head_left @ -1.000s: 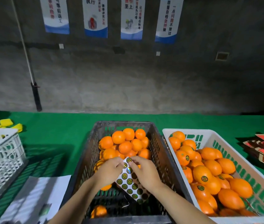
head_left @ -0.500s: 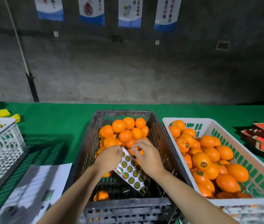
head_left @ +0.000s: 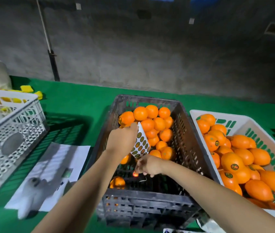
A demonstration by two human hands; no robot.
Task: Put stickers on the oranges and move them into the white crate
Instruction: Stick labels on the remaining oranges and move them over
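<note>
Left hand grips the sticker sheet over the dark crate; the right pinches a peeled sticker.
Press it flat on the lone orange below — then lift that into the white crate. The right fingertips are blurred — the sticker is hard to make out.

Unstickered oranges fill the black crate's far end; stickered oranges fill the white crate.
</note>
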